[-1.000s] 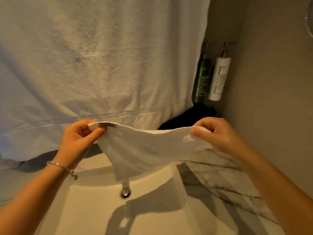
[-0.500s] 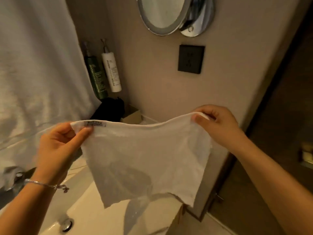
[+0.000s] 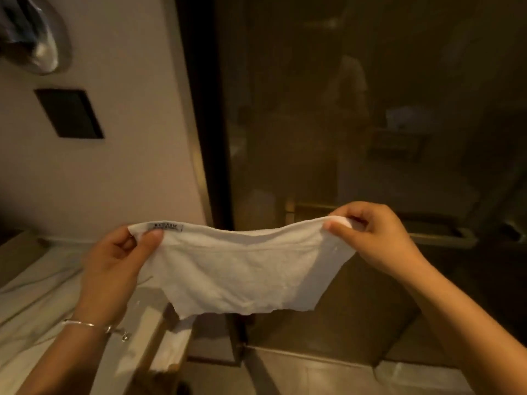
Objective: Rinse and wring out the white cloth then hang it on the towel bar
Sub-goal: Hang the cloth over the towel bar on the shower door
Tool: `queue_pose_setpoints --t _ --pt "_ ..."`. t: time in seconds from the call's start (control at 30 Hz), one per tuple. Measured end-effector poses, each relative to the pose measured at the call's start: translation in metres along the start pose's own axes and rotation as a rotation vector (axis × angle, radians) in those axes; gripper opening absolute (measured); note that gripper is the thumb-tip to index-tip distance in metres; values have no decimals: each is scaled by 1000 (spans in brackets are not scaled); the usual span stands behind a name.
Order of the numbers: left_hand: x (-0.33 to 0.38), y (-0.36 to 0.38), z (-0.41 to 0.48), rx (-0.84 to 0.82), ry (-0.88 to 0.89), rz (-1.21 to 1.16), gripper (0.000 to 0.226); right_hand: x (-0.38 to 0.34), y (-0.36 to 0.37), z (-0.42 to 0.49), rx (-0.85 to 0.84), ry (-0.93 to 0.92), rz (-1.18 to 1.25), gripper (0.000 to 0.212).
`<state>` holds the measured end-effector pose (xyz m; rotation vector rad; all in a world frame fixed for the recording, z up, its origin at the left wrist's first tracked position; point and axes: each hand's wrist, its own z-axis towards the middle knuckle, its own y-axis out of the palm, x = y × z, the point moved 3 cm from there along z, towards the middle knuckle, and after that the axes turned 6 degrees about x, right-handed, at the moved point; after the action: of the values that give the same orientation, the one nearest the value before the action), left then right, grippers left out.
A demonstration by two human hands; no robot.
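The white cloth [image 3: 239, 269] hangs spread out flat in front of me, held by its two top corners, a small label at its upper left edge. My left hand [image 3: 114, 263] pinches the left corner, a thin bracelet on that wrist. My right hand [image 3: 370, 238] pinches the right corner. Behind the cloth a horizontal brass-coloured bar [image 3: 439, 238] runs across a dark glass door, level with my right hand and just beyond it.
The marble counter edge [image 3: 34, 303] lies at lower left. On the beige wall are a black socket plate [image 3: 70, 113] and a round mirror's chrome mount [image 3: 34, 35]. A dark door frame [image 3: 205, 124] separates the wall from the glass door [image 3: 370, 109].
The view has swung right, from the basin and hanging towel to the glass door with its bar. Both hands kept the cloth stretched by its top corners and carried it along.
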<state>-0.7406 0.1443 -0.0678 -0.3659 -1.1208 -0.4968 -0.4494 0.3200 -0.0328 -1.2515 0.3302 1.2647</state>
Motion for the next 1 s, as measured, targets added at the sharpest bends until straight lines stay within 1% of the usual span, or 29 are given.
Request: queue_pose_setpoints --t 0.07,0.13,0.27,0.4,0.53,0.67,0.8,0.9,1.0 --pt "-1 43 -4 -51 14 -13 3 23 -34 -3 39 24 -28 4" --pt "-2 87 -8 -122 55 -8 7 47 -66 -4 75 47 -59 3" --pt "-7 147 -9 -243 82 39 6 91 -103 -4 103 127 -103 6" --pt "-19 190 -1 -329 131 114 12 124 -122 -3 117 196 -139 13" --pt "-37 235 11 -409 116 120 6 153 -135 1 190 273 -191 12" --pt "-50 271 17 -425 80 69 10 171 -151 12 247 308 -250 7" --pt "-49 300 30 -411 12 35 7 184 -162 33 295 315 -240 1" --pt "-48 321 39 -418 -50 -31 4 194 -169 54 380 285 -197 7" --pt "-55 341 42 -367 -147 -118 6 207 -167 74 500 279 -102 16"
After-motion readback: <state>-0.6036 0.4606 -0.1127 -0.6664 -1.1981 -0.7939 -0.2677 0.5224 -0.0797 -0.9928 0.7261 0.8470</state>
